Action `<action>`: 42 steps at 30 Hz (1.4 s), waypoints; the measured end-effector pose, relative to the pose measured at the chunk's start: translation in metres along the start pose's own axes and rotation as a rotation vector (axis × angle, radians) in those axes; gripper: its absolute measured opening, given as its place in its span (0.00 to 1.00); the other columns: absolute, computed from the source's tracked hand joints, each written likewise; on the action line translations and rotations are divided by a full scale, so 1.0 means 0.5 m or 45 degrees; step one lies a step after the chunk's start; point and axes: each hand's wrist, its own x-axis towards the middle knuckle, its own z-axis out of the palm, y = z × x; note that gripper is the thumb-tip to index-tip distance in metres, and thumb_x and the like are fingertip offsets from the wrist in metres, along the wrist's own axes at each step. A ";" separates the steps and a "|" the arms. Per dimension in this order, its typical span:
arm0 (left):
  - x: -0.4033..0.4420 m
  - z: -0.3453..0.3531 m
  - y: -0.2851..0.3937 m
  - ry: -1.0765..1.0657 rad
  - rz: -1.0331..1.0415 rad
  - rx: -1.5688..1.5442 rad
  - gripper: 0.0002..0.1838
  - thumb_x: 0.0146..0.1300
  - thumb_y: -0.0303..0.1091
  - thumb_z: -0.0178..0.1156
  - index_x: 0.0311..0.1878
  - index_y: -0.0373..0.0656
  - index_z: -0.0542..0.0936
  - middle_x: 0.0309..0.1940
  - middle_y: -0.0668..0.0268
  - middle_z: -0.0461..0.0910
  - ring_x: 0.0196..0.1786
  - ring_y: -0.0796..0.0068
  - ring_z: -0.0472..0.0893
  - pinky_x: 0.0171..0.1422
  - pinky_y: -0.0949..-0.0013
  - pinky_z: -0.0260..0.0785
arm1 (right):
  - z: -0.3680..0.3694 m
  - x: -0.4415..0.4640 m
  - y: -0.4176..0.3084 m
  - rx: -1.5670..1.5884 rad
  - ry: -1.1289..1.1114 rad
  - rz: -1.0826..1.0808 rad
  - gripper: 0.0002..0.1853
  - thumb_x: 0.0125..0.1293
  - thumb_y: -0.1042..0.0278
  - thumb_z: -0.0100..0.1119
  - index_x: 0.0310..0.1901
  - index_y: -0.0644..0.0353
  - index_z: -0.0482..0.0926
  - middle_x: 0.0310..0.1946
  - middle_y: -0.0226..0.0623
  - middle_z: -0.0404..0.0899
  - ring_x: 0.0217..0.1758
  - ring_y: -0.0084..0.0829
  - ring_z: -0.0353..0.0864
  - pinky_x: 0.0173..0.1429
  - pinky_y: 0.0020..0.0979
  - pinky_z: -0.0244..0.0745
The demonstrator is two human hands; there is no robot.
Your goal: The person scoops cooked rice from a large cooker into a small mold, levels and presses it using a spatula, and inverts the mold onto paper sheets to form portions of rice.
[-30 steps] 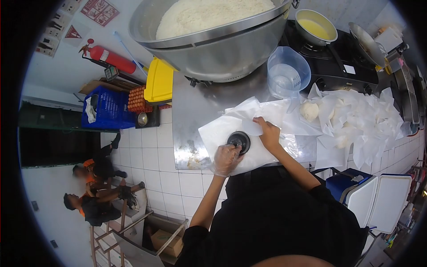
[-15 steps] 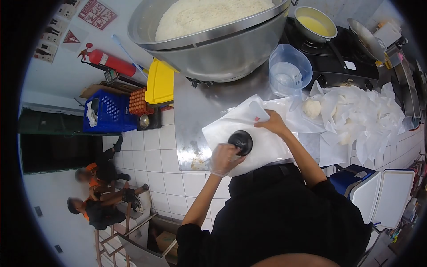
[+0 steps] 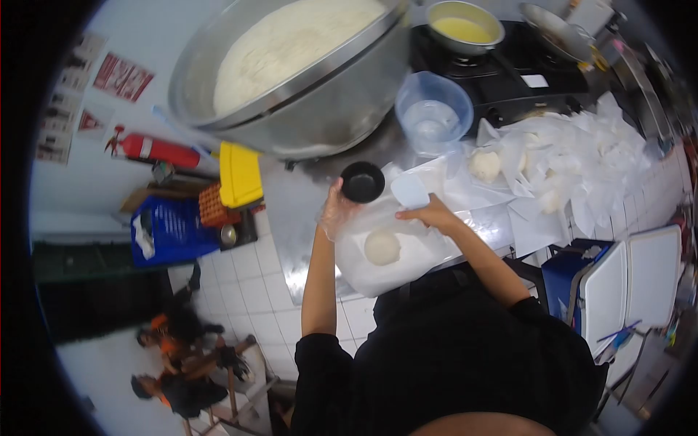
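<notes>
My left hand (image 3: 336,211), in a clear plastic glove, holds a small black bowl (image 3: 363,182) by its left edge. The bowl's dark inside faces me. My right hand (image 3: 430,215) is closed round the handle end of a pale rice paddle (image 3: 411,190), its rounded blade pointing away from me. Between and below my hands, a round white rice mound (image 3: 382,247) sits on a stack of white paper sheets (image 3: 356,266). Neither hand touches the mound.
A big metal pot (image 3: 342,120) full of white rice stands at the back left. Behind the paper are a clear plastic jug (image 3: 434,116) and a stove (image 3: 494,87) with a pan of yellow liquid (image 3: 465,30). Paper-wrapped rice portions (image 3: 560,160) cover the right. Two people sit at lower left.
My left hand has lifted the black bowl off the paper and moved it up and left, uncovering the rice mound. The paddle now shows its broad face. The whole view has shifted and tilted.
</notes>
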 end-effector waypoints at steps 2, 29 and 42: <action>0.019 0.025 -0.008 0.009 -0.070 -0.010 0.32 0.68 0.54 0.58 0.64 0.40 0.70 0.58 0.60 0.78 0.62 0.66 0.76 0.68 0.60 0.69 | -0.019 -0.022 0.021 0.076 0.004 -0.028 0.27 0.42 0.61 0.83 0.42 0.62 0.79 0.31 0.28 0.76 0.24 0.17 0.67 0.22 0.24 0.56; 0.026 -0.009 -0.082 0.456 0.155 -0.052 0.23 0.66 0.58 0.59 0.54 0.53 0.76 0.45 0.73 0.81 0.44 0.78 0.79 0.45 0.69 0.72 | -0.245 -0.211 0.232 -0.849 1.783 -0.568 0.18 0.41 0.88 0.57 0.35 0.58 0.81 0.37 0.41 0.77 0.43 0.46 0.73 0.46 0.39 0.71; 0.035 -0.051 -0.099 0.468 0.184 -0.113 0.23 0.64 0.59 0.61 0.53 0.55 0.76 0.46 0.76 0.82 0.47 0.76 0.79 0.50 0.66 0.70 | -0.391 -0.239 0.194 -0.940 1.808 -0.868 0.18 0.41 0.89 0.55 0.37 0.63 0.77 0.36 0.43 0.77 0.43 0.48 0.73 0.46 0.40 0.69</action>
